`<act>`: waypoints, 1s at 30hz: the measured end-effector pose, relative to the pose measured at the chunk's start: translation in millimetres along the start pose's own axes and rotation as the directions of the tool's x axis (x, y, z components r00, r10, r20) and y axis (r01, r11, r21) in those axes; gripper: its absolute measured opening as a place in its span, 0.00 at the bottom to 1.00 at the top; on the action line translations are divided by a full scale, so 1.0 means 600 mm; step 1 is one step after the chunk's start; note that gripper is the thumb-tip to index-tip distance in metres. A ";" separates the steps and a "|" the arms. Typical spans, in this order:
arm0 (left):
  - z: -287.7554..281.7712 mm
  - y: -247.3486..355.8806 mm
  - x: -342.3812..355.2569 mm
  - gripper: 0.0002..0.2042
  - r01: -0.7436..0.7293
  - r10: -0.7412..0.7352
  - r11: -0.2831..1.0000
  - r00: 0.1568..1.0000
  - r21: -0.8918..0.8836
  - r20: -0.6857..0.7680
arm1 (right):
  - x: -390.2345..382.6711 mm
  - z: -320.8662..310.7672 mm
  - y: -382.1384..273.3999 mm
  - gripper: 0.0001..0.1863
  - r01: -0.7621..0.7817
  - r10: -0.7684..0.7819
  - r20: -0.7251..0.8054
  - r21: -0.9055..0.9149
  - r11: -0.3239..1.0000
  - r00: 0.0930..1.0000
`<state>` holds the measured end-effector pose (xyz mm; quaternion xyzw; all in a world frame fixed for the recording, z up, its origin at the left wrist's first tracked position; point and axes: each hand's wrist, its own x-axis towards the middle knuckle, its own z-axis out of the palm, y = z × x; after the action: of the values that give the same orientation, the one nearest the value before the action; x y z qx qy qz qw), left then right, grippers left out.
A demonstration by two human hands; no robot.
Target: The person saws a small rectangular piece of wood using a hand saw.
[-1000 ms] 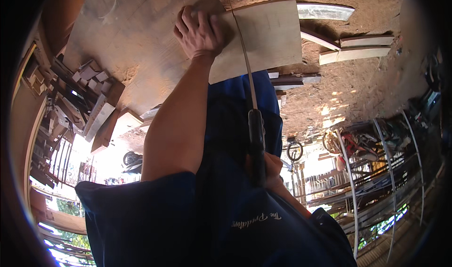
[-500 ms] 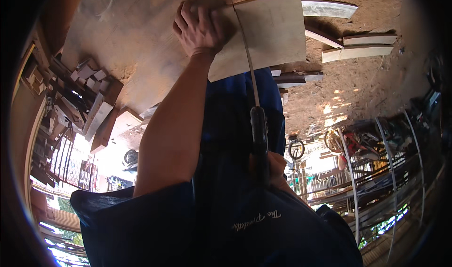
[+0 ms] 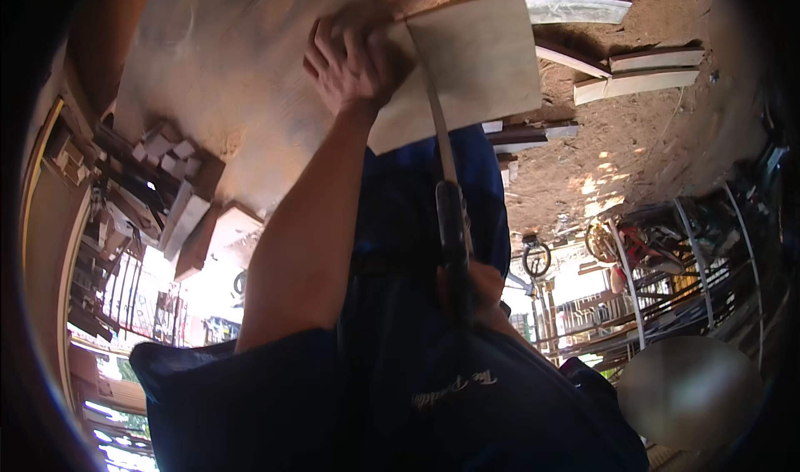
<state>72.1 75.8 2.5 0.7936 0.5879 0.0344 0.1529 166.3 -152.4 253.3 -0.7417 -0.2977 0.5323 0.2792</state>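
A flat, pale wooden board [image 3: 483, 64] lies across the edge of a broad brown wooden surface [image 3: 242, 64]. My left hand [image 3: 350, 65] presses down on its left part, with bent fingers spread apart. In my right hand [image 3: 482, 287], low in front of my body, is the dark handle of a handsaw [image 3: 448, 214]. The thin blade runs away from me over the board, and a dark line continues from it to the far edge. My right fingers are partly hidden behind the handle.
Curved wood offcuts [image 3: 637, 84] lie on the dirt ground at the right, and another pale strip [image 3: 579, 9] is farther off. Stacked wood blocks [image 3: 171, 159] stand at the left. A rack of long pieces [image 3: 667, 280] and a wheel [image 3: 537, 259] are at the lower right.
The saw handle has moved slightly away from me and to the left, and the blade's slant has changed a little. My left hand stays on the board. The whole view has shifted slightly.
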 end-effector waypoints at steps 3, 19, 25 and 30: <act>0.001 -0.004 -0.002 0.16 -0.021 0.020 0.999 0.999 0.040 0.031 | 0.008 0.006 0.012 0.05 0.006 -0.007 -0.009 -0.024 1.000 1.000; 0.005 -0.001 0.009 0.17 -0.023 0.022 1.000 0.999 0.008 0.047 | 0.162 -0.025 0.019 0.05 0.040 -0.040 -0.004 -0.009 0.999 0.999; -0.004 -0.008 -0.002 0.16 -0.018 0.017 1.000 0.997 0.015 0.075 | 0.187 -0.036 0.004 0.05 -0.041 0.040 0.018 0.023 0.999 0.999; -0.004 -0.011 0.002 0.16 -0.005 0.006 1.000 0.998 -0.022 0.062 | 0.204 -0.033 -0.021 0.04 -0.019 0.019 0.006 -0.002 1.000 1.000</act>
<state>65.9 79.0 2.7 0.7941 0.5803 0.0166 0.1799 214.8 -55.6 191.4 -0.7431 -0.2919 0.5369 0.2726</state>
